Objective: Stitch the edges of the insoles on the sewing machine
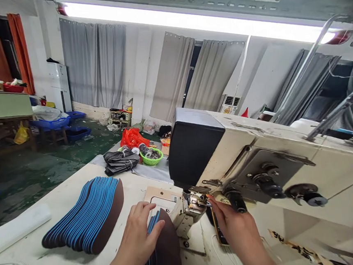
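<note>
My left hand [138,230] closes around a small stack of dark insole-shaped pieces [169,248] with blue edges, thumb over their edge. They stand on end beside the bed of a sewing machine [193,155]. At the metal sewing head [195,205], the thumb and forefinger of my right hand [236,226] are pinched together; what lies between them is too small to make out. Further left, a larger row of the same blue-edged pieces [87,214] leans on the white table. Partly behind my right hand is a phone-like dark object [220,231].
Behind the row lie a bundle of dark strips [121,160], a green basket [152,156] of small items and a red plastic bag [133,138]. A white roll [18,229] lies at left. The machine arm [290,159] fills the right side. Blue tubs [50,123] stand beyond.
</note>
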{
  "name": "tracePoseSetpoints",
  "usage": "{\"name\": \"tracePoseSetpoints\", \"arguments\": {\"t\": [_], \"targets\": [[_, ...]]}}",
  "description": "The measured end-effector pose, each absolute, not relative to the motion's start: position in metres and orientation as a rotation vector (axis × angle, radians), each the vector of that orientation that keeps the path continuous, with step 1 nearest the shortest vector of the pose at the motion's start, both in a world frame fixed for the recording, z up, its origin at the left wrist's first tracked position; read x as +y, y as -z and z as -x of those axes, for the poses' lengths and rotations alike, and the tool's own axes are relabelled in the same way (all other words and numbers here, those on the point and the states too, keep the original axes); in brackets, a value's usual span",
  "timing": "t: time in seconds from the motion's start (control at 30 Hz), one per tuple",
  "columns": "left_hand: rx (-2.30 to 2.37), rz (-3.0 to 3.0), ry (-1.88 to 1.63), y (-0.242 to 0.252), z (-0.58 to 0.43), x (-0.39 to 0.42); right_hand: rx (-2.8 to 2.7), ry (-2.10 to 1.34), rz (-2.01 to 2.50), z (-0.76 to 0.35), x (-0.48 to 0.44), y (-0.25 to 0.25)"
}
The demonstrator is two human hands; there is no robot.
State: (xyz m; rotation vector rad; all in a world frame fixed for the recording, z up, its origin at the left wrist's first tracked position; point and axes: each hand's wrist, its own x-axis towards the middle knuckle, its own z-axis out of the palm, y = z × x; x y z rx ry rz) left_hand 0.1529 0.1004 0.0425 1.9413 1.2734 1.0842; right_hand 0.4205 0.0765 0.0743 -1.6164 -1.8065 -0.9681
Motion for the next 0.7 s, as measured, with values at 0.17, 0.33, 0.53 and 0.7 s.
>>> {"name": "tracePoseSetpoints", "arguments": {"t": [0.17,0.33,0.53,0.7], "targets": [[1.373,-2.085,-0.818,-0.03,-0.161,0.107,-1.722,1.274,1.808,-0.393,0.067,-0.084],[1.362,-2.091,-0.707,-0.031,-0.167,0.106,-1.77,1.158,1.641,-0.41,0.073,-0.077],[1.427,-2.135,-0.702,-0.019,-0.173,0.109,-1.701,1.189,1.907,-0.397,0.071,-0.082],[1.483,-2.168,-0.687,-0.017,-0.176,0.108,-1.582,1.185,1.959,-0.379,0.066,-0.089]]}}
